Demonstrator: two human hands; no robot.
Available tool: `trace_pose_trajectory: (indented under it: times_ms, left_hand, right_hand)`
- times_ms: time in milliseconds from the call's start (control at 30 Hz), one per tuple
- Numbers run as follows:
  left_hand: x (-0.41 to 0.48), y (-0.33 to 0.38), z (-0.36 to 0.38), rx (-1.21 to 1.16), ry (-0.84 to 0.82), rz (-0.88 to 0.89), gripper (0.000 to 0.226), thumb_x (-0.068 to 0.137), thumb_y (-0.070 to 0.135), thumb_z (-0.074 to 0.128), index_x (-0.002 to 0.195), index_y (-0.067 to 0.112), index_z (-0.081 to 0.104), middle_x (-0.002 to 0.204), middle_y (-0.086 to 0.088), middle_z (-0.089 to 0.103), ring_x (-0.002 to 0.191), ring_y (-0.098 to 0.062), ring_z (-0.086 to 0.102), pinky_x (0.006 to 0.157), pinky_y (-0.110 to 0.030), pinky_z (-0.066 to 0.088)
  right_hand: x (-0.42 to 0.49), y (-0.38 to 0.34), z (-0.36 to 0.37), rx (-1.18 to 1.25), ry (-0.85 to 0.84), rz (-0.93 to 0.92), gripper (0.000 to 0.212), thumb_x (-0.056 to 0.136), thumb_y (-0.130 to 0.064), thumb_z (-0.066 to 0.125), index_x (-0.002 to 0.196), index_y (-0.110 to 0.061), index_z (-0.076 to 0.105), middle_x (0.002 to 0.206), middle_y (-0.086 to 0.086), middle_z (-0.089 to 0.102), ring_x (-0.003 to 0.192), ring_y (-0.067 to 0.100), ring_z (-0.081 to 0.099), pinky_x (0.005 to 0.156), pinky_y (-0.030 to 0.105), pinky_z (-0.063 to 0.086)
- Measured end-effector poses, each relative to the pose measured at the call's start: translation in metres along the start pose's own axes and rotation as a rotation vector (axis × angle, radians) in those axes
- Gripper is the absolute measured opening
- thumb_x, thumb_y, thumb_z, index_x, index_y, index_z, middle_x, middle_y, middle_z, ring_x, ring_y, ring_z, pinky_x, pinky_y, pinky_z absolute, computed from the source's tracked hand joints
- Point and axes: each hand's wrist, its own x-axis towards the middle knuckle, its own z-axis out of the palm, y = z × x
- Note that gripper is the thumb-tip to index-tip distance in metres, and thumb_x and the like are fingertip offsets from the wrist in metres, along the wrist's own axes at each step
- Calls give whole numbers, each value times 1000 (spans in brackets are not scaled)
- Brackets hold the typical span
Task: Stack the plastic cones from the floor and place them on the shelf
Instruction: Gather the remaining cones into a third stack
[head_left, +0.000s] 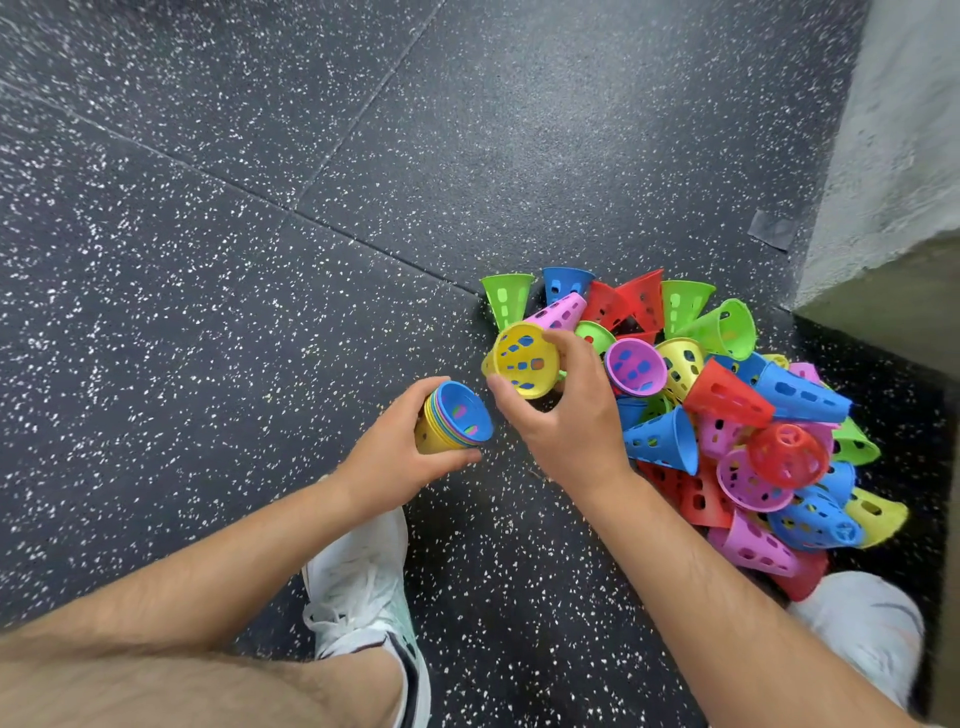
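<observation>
A heap of loose perforated plastic cones (727, 405) in red, blue, green, yellow and pink lies on the dark speckled floor at the right. My left hand (400, 457) grips a nested stack of cones (457, 418), its open end facing up-right with a blue cone innermost and yellow outermost. My right hand (566, 415) pinches a single yellow cone (525, 359) by its wide rim, just above and right of the stack and at the heap's left edge. No shelf is in view.
A pale rough wall (893, 135) with a darker base rises at the right, next to the heap. My white shoes (363, 587) stand on the floor below my hands. Open floor (234, 208) stretches left and ahead.
</observation>
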Motion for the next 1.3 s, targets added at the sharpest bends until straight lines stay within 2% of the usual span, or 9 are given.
trace_pose_trajectory:
  times_ms: [133, 300, 433, 633, 767, 900, 1000, 1167, 1300]
  left_hand:
    - [3, 8, 4, -17, -21, 28, 77, 73, 37, 94, 137, 36, 51, 121, 17, 68, 112, -7, 65, 105, -43, 52]
    - [9, 18, 8, -9, -37, 57, 75, 74, 38, 93, 136, 36, 52, 122, 14, 69, 110, -8, 66, 101, -43, 53]
    - [13, 28, 13, -26, -67, 121, 69, 77, 29, 91, 136, 32, 55, 121, 15, 68, 110, -5, 66, 100, -33, 53]
    - [22, 48, 22, -49, -146, 141, 63, 68, 55, 81, 125, 45, 55, 115, 21, 69, 104, -2, 67, 92, -23, 52]
    - [31, 52, 31, -26, -185, 171, 69, 72, 46, 92, 130, 38, 56, 119, 16, 70, 109, -6, 67, 101, -35, 52]
    - [36, 55, 37, 11, -191, 178, 77, 68, 51, 93, 133, 38, 54, 122, 20, 67, 114, -2, 64, 105, -33, 50]
    - [38, 57, 40, 23, -200, 173, 78, 67, 51, 93, 134, 37, 54, 122, 24, 66, 115, 1, 63, 105, -28, 48]
    - [37, 62, 43, -8, -198, 157, 76, 67, 45, 91, 133, 34, 54, 121, 21, 68, 112, 4, 63, 97, -14, 45]
    - [33, 59, 42, -10, -178, 135, 76, 67, 49, 90, 133, 39, 53, 122, 23, 67, 114, 2, 63, 99, -18, 45]
  right_hand:
    - [0, -7, -7, 1, -80, 48, 72, 82, -62, 58, 140, -19, 50, 127, -8, 60, 117, 5, 54, 100, 24, 42]
    - [-4, -2, -6, -69, -260, 93, 73, 82, -63, 46, 140, -20, 53, 135, -7, 58, 126, 9, 51, 109, 40, 40]
    - [-11, 0, -7, -42, -420, 158, 71, 82, -56, 51, 146, -26, 50, 143, -8, 54, 131, 6, 48, 114, 35, 36]
    - [-6, -1, -34, -77, -507, 213, 62, 94, -42, 61, 152, -30, 41, 152, -8, 44, 140, 6, 36, 115, 24, 27]
    - [-2, 5, -52, -184, -313, 152, 61, 91, -54, 56, 143, -22, 52, 142, -4, 55, 133, 12, 45, 113, 34, 35]
    - [6, 25, -62, -496, -55, 114, 29, 86, -32, 64, 109, -16, 70, 103, 3, 70, 103, 30, 60, 90, 44, 47]
    - [13, 37, -66, -727, -55, 97, 18, 82, -29, 67, 96, -16, 69, 94, 4, 68, 98, 33, 57, 81, 41, 40]
    - [24, 51, -63, -935, -189, 113, 26, 90, -38, 62, 107, -19, 64, 107, 4, 66, 110, 30, 52, 88, 40, 36]
    - [25, 64, -55, -998, -164, 88, 13, 83, -30, 72, 92, -20, 71, 90, 1, 68, 97, 29, 57, 79, 38, 38]
